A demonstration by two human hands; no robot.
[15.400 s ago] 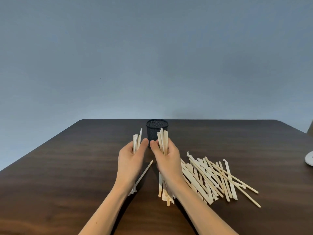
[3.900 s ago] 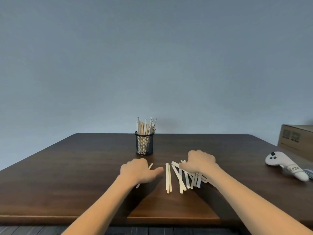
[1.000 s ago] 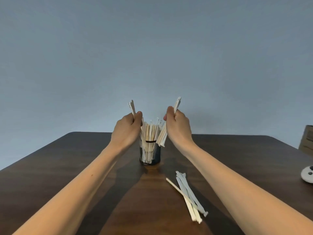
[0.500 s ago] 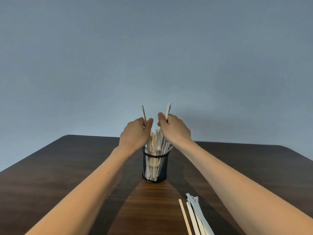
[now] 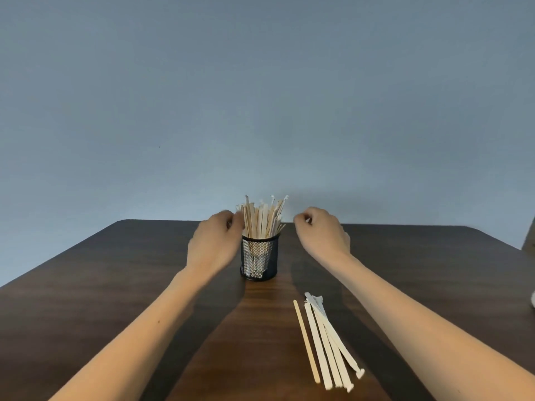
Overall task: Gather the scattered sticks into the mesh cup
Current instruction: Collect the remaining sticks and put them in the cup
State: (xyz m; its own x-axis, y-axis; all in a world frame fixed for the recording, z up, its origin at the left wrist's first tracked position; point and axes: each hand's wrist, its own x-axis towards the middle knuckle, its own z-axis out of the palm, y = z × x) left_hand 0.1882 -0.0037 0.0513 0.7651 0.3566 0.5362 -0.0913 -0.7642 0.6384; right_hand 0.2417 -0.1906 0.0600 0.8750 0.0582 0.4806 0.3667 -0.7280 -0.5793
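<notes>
The black mesh cup (image 5: 259, 260) stands upright mid-table, packed with pale wooden sticks (image 5: 262, 217) that fan out above its rim. My left hand (image 5: 212, 246) is just left of the cup, fingers curled loosely near the stick tops, holding nothing. My right hand (image 5: 321, 231) hovers to the right of the cup, apart from it, fingers loosely curled and empty. Several loose sticks (image 5: 327, 341), some in paper wrappers, lie in a narrow bunch on the table near the front, under my right forearm's left side.
The dark wooden table (image 5: 115, 285) runs to a far edge against a plain blue-grey wall. A white object (image 5: 532, 301) shows at the right border, and a box corner (image 5: 531, 237) above it.
Both hands let go of their sticks, which now stand in the cup. The hands have dropped and moved apart to either side of it.
</notes>
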